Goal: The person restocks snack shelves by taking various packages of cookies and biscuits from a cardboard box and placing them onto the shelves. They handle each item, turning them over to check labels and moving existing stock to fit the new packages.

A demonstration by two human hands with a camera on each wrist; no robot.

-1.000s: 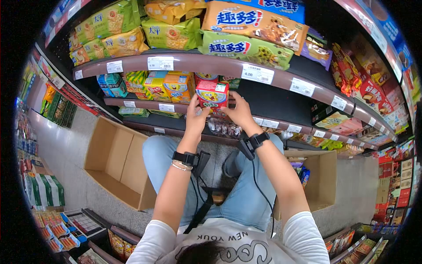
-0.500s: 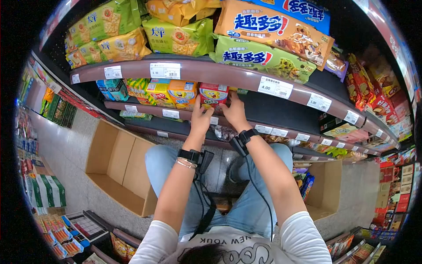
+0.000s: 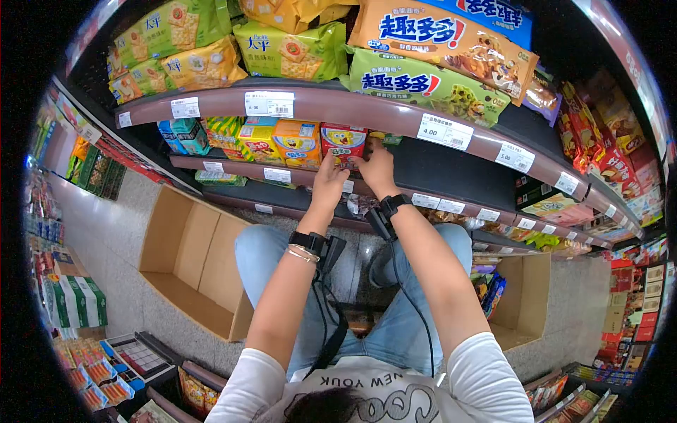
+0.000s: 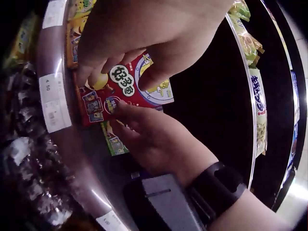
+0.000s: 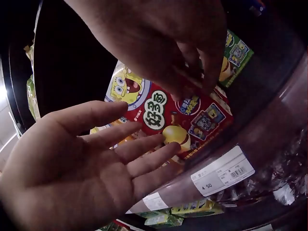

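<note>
A red fish-cracker box [image 3: 343,139] with a yellow cartoon face stands on the middle shelf [image 3: 451,173], right of an orange box [image 3: 296,143]. My left hand [image 3: 329,182] is at its front left; the right wrist view shows that palm [image 5: 86,163] with fingers extended, the fingertips overlapping the box front. The right hand [image 3: 377,171] is at the box's right edge, thumb on the front and fingers bent along the side. Beside those fingers, a green box [image 4: 114,139] shows partly behind the red one.
Above, a shelf edge [image 3: 338,109] with price tags juts out, carrying cracker and cookie packs [image 3: 289,53]. A cardboard box [image 3: 187,247] lies at the left on the floor, and another carton [image 3: 522,296] with a few packs stands at the right.
The red box has moved back from in front of the shelf into the row of boxes. Both hands went in with it, and the left hand has since drawn slightly down from its side.
</note>
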